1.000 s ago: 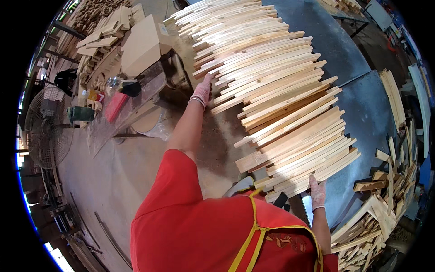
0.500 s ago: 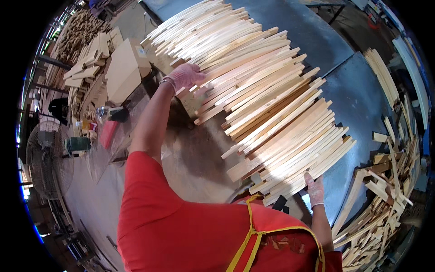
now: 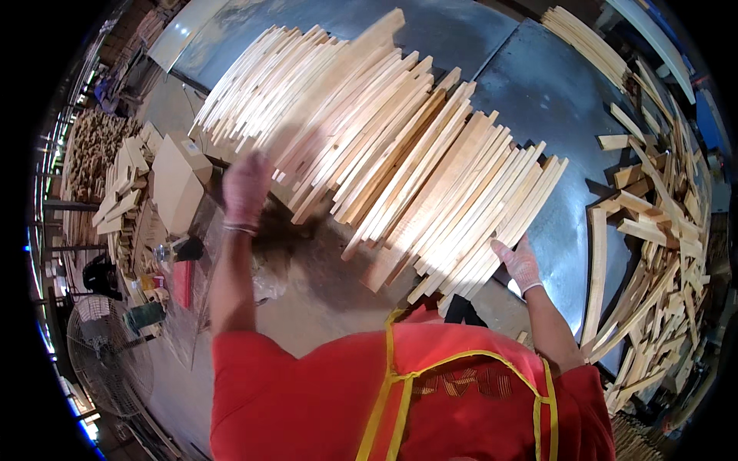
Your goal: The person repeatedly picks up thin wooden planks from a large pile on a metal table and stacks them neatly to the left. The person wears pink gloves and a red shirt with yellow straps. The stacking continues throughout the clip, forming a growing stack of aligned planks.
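A long row of pale wooden strips (image 3: 461,207) lies side by side, slanting across a blue-grey metal table. My left hand (image 3: 247,188), gloved and smeared by motion, is closed at the near end of a wider wooden board (image 3: 365,44). This board is blurred too; it lies over the row and its far end sticks out past the other strips. At the right end of the row, my gloved right hand (image 3: 521,265) rests against the outermost strips, thumb apart from the fingers. Some of its fingertips are hidden by the wood.
Bare metal tabletop (image 3: 538,100) shows beyond the row. A heap of offcuts (image 3: 653,253) lies at the right, with a bundle of strips (image 3: 586,42) behind it. At left are a cardboard box (image 3: 175,184), a standing fan (image 3: 108,349) and stacked wood (image 3: 96,154).
My left hand has drawn back toward me and left, with the wider board now raised over the row. The view has turned; my right hand stays at the row's right end.
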